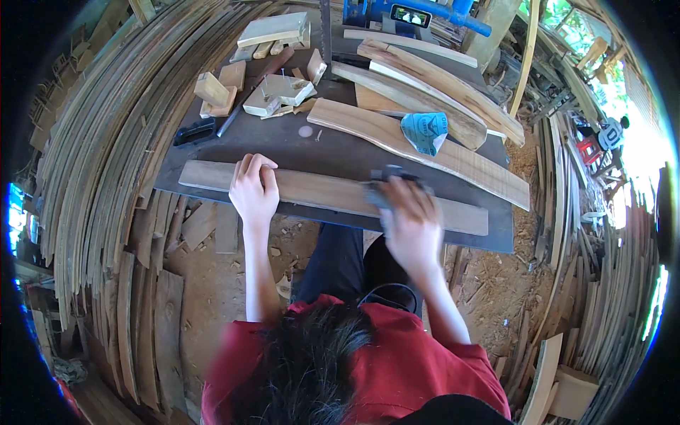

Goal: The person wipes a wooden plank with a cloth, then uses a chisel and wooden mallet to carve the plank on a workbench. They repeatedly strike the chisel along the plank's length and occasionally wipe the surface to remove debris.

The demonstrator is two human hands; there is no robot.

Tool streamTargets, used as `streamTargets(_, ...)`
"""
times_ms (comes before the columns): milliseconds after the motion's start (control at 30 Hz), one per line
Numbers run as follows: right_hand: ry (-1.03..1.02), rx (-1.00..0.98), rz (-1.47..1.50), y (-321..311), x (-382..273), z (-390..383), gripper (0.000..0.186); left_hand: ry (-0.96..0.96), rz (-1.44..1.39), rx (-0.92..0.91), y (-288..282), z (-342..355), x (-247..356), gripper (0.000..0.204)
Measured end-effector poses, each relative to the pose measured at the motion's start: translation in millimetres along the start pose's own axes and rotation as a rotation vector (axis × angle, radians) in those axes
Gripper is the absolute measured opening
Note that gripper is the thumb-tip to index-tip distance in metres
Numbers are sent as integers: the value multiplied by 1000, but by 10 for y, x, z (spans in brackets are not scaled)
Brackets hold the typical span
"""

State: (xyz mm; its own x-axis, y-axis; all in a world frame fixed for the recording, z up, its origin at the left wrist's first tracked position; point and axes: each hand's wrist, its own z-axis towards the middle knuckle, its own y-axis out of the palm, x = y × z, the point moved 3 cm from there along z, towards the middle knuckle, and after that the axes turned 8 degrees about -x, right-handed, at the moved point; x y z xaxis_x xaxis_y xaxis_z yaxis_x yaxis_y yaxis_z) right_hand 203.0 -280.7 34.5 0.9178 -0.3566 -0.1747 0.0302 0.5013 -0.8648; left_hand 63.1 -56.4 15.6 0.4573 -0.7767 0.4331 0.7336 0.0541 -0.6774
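Observation:
A long narrow wooden plank [326, 190] lies crosswise along the near edge of the dark worktable [333, 157]. My left hand [253, 190] grips this plank left of its middle, with curled fingers over the top. Farther right, my right hand [412, 221] is closed around a dark grey sanding block [386, 185] pressed on the plank's face. Motion blurs that hand and the block, so the block's underside cannot be made out. Just beyond it, a piece of blue-green sandpaper [425, 132] rests on a wavy-edged board [382, 133].
More shaped boards [439, 88] lie at the table's far right. Wooden offcuts [278, 93], some with nails sticking up, and a black plastic handle-like piece [195, 132] sit at the far left. An upright saw blade [326, 32] stands behind. Stacked timber strips [106, 149] line the left.

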Motion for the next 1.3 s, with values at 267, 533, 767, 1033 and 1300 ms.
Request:
streamTargets(267, -259, 24, 244, 625, -832, 613, 33, 42, -22, -27, 42, 57, -69, 10)
streamTargets(533, 240, -34, -72, -165, 598, -430, 39, -21, -33, -16, -21, -20, -3, 13)
streamTargets(767, 45, -6, 5, 14, 50, -72, 35, -18, -3, -5, 32, -5, -5, 14)
streamTargets(1033, -233, 62, 221, 518, -772, 456, 34, 46, 15, 14, 65, 43, -58, 9)
streamTargets(1300, 419, 181, -301, -266, 715, -750, 38, -20, 8, -4, 38, -8, -31, 12)
